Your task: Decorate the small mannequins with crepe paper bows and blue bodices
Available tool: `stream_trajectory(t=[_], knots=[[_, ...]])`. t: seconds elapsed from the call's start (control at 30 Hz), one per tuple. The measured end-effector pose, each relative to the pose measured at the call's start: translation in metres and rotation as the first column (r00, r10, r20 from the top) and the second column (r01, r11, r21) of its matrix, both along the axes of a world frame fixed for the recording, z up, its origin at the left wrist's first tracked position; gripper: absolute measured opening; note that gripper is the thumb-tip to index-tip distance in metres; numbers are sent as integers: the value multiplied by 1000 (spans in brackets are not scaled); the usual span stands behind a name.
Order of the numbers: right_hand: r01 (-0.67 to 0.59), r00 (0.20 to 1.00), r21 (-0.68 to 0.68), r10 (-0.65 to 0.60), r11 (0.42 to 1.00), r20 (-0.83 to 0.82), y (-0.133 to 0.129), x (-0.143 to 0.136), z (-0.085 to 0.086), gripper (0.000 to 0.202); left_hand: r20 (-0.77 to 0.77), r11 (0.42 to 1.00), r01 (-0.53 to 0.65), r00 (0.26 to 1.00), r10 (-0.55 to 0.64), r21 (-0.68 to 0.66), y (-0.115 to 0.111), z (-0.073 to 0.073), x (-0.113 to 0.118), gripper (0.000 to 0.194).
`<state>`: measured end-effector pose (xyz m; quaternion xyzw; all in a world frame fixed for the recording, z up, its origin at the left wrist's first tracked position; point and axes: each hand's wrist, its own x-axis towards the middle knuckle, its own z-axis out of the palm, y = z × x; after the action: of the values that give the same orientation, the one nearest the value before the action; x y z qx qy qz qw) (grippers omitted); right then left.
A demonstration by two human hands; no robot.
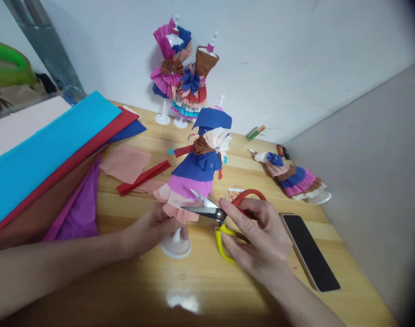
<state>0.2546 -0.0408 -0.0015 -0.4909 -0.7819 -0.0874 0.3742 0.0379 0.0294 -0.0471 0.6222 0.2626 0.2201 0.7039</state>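
Note:
A small mannequin in a crepe paper dress (pixel 197 165) of blue, purple and pale pink stands tilted on a white round base (pixel 176 245). My left hand (pixel 153 229) pinches its pale pink hem (pixel 182 211) from the left, thumb in front and the other fingers partly hidden. In my right hand (pixel 258 231) are scissors (pixel 220 214) with one red and one yellow handle. Their blades are spread apart and point left, across the right side of the hem. A pleated brown and cream paper fan (pixel 212 141) decorates the dress's waist.
Stacked crepe paper sheets (pixel 57 141) cover the left side, beside a pink paper piece (pixel 125 163) and a red strip (pixel 144 178). Two dressed mannequins (pixel 182 75) stand by the wall; another dressed one (pixel 291 175) lies right. A phone (pixel 311 252) lies near my right hand.

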Motion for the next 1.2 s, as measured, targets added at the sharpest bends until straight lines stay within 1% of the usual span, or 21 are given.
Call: stream_trajectory(t=[0.03, 0.07, 0.1, 0.13, 0.17, 0.2, 0.23, 0.27, 0.3, 0.33, 0.4, 0.47, 0.57, 0.7, 0.73, 0.83, 0.93, 1.07, 1.2], knots=[[-71, 991, -83, 61, 994, -115, -1, 2, 3, 53, -1, 1000, -2, 1000, 2, 5, 0, -1, 0, 61], [-171, 959, -185, 120, 968, -256, -3, 4, 6, 50, 3, 1000, -3, 1000, 3, 9, 1, -2, -1, 60], [-292, 900, -298, 155, 909, -406, -4, 7, 8, 46, 6, 1000, 0, 1000, 0, 10, 1, -2, -1, 60], [-417, 824, -412, 146, 810, -548, -5, 10, 11, 42, 3, 1000, 2, 1000, -2, 6, 1, -3, -1, 60], [-536, 737, -503, 86, 678, -670, -5, 13, 12, 40, 0, 1000, 3, 1000, -3, -1, 1, -4, -2, 60], [-636, 656, -553, -1, 539, -755, -5, 16, 13, 39, 0, 1000, 9, 1000, -9, -8, 2, -5, -2, 61], [-705, 594, -572, -93, 419, -799, -4, 19, 12, 40, 4, 1000, 14, 1000, -13, -14, 2, -5, -2, 61], [-748, 554, -579, -175, 324, -814, -4, 22, 11, 43, 11, 1000, 16, 1000, -16, -18, 2, -5, -2, 61], [-772, 538, -585, -236, 248, -809, -3, 24, 9, 45, 19, 1000, 19, 1000, -19, -18, 2, -5, -2, 61], [-789, 527, -582, -271, 194, -805, -1, 26, 8, 46, 25, 1000, 23, 999, -23, -18, 1, -5, -2, 60], [-815, 520, -568, -288, 112, -804, 1, 29, 5, 50, 37, 999, 31, 999, -30, -19, 1, -4, -1, 59], [-851, 490, -523, -286, 51, -824, 4, 28, 5, 50, 41, 999, 35, 999, -34, -24, 1, -3, -1, 57], [-887, 431, -459, -279, 41, -858, 8, 22, 8, 46, 51, 999, 34, 998, -34, -6, 1, -1, 0, 57], [-932, 324, -356, -275, 74, -905, 12, 14, 11, 41, 59, 999, 47, 997, -47, 4, 2, 4, 1, 61], [-935, 313, -346, -274, 78, -909, 12, 13, 9, 41, 55, 999, 50, 997, -49, -6, 2, 5, 1, 62], [-934, 315, -349, -281, 80, -907, 10, 16, 3, 43, 53, 998, 50, 997, -49, -24, 2, 7, 2, 63], [-936, 311, -344, -281, 76, -908, 8, 20, -1, 43, 64, 998, 55, 996, -54, -10, 2, 4, 1, 60], [-930, 327, -359, -269, 80, -906, 8, 19, 0, 40, 99, 997, 73, 993, -72, -8, 1, -1, 1, 57], [-911, 366, -404, -287, 85, -885, 8, 19, 0, 45, 95, 999, 53, 994, -52, -4, 1, 1, 2, 58]])
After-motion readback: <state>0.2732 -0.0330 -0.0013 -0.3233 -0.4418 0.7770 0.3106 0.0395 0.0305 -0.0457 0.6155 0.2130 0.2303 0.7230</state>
